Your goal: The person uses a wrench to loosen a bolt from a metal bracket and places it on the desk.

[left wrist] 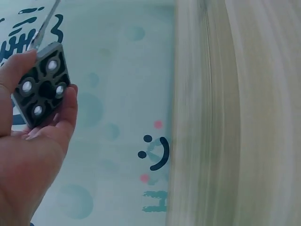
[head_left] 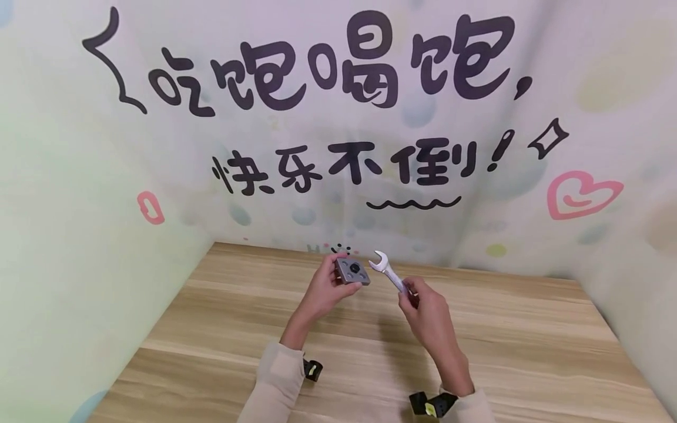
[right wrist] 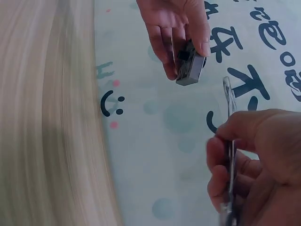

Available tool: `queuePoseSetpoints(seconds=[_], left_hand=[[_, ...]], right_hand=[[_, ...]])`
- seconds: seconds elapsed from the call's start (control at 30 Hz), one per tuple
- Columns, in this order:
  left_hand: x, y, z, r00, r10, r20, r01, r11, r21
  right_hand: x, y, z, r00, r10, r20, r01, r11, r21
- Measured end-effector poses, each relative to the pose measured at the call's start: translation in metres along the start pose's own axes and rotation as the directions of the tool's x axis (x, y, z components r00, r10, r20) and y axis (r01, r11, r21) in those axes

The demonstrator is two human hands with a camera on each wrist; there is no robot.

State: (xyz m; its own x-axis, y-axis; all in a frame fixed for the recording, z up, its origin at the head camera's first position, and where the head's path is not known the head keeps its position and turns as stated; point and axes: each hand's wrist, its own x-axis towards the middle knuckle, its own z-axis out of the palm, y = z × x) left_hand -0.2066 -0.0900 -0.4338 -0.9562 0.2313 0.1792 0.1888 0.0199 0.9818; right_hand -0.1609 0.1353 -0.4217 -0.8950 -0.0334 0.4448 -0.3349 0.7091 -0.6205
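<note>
Left hand [head_left: 325,289] holds 1 block [head_left: 352,276], right hand [head_left: 431,314] 1 wrench [head_left: 394,279].

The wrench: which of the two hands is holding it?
The right hand grips the wrench; the left hand holds the grey block instead.

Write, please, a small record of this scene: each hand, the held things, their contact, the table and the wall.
left hand: holds a gray square plate with dark center
right hand: grips an open-end wrench by its shaft
wrench position: open end raised, toward the plate's side
contact: none; plate and wrench are apart
table: wood-grain top, below both hands
wall: pale, with large black Chinese characters
</note>
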Motion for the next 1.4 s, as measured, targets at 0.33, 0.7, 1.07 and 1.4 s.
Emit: queuePoseSetpoints(seconds=[0.33,0.7,1.07,1.4], left_hand=[[-0.003,-0.008,0.005,0.997,0.070,-0.014,-0.071,0.978,-0.194],[-0.012,-0.010,0.011,0.998,0.040,-0.056,-0.051,0.978,-0.204],[-0.014,-0.008,0.014,0.975,0.121,-0.189,-0.118,0.993,0.026],[-0.009,-0.005,0.016,0.977,0.149,-0.152,-0.160,0.985,-0.066]], right_hand=[[0.000,-0.010,0.000,0.998,-0.070,0.004,0.070,0.997,-0.024],[-0.002,-0.016,0.008,0.992,-0.097,0.080,0.100,0.994,-0.042],[-0.003,-0.024,0.007,0.991,-0.077,0.108,0.083,0.995,-0.056],[0.000,-0.028,0.006,0.993,-0.072,0.096,0.078,0.996,-0.052]])
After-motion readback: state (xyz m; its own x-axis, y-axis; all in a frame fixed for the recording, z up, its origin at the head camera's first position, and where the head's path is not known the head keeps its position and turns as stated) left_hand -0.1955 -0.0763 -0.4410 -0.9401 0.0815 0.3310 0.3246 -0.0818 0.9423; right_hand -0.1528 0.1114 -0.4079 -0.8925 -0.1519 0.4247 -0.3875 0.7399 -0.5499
